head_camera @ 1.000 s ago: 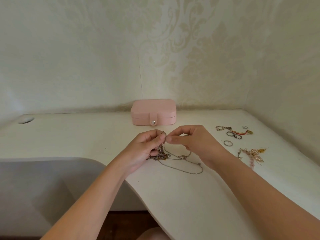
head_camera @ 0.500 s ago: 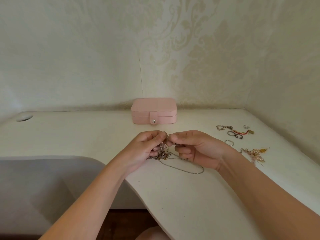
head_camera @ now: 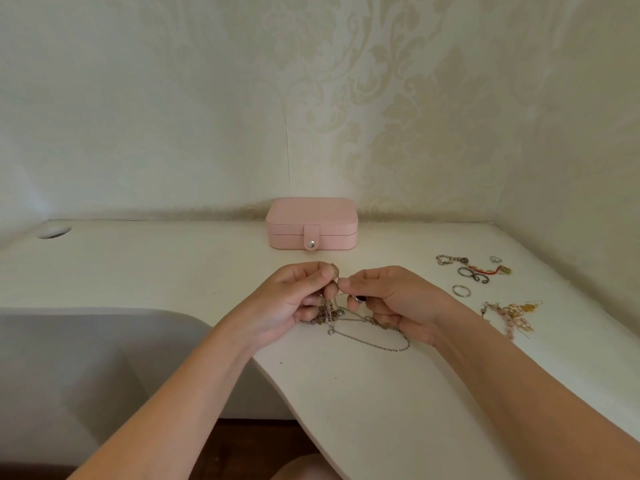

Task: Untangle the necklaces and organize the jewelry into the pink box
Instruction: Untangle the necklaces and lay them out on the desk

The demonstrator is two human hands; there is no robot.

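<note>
A knot of thin silver necklaces (head_camera: 367, 336) lies on the white table, partly lifted between my hands. My left hand (head_camera: 294, 299) pinches a strand of the tangle near its top. My right hand (head_camera: 391, 299) pinches the chain right beside it, fingertips almost touching the left ones. One chain loop trails on the table below my right hand. The pink box (head_camera: 311, 224) stands shut with its snap tab fastened, against the wall behind my hands.
More jewelry lies at the right: a chain bracelet (head_camera: 450, 260), a red cord piece (head_camera: 485, 270), a plain ring (head_camera: 461, 291), a small ring (head_camera: 496, 259) and pink-and-gold earrings (head_camera: 516, 315). The table's curved front edge (head_camera: 270, 372) runs below my left wrist. A cable hole (head_camera: 54, 232) sits far left.
My right hand has dropped from a raised pinch and closed in on the left hand, its lower fingers now curled over the tangle. The chains are drawn closer together.
</note>
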